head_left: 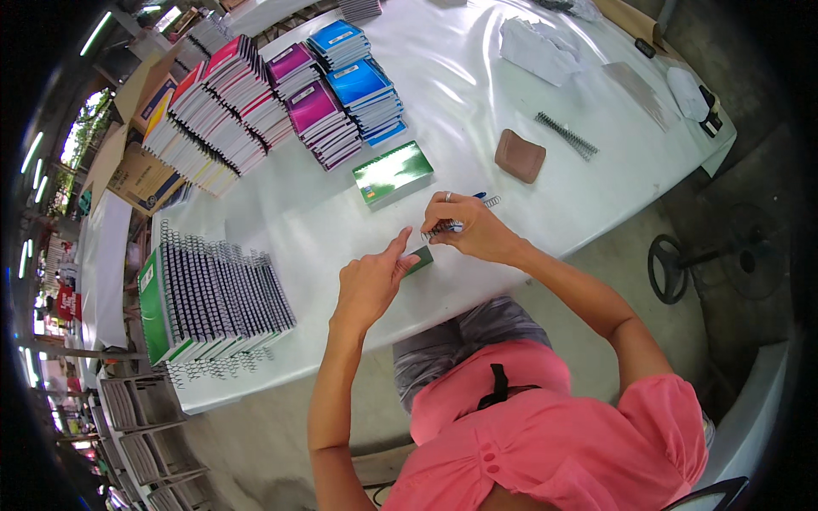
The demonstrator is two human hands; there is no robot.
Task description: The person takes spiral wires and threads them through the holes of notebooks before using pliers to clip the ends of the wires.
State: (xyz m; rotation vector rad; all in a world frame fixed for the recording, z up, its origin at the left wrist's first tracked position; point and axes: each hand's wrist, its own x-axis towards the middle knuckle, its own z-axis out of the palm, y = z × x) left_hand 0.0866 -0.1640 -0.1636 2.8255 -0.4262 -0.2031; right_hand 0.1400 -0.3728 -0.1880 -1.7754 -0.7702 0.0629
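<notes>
Near the table's front edge my left hand grips a small green notebook, thumb against it and index finger stretched along its upper edge. Much of that notebook is hidden by the hand. My right hand is closed on a dark spiral binding coil at the notebook's edge. A thin blue object, perhaps a pen, shows behind the right fingers. Just beyond my hands lies a short stack of glossy green notebooks. A brown curved pad and a loose dark coil rest to the right.
Coil-bound green notebooks stand in a long row at the left. Farther back are stacks of red notebooks, purple notebooks and blue notebooks, beside a cardboard box. Crumpled white paper lies at the far right.
</notes>
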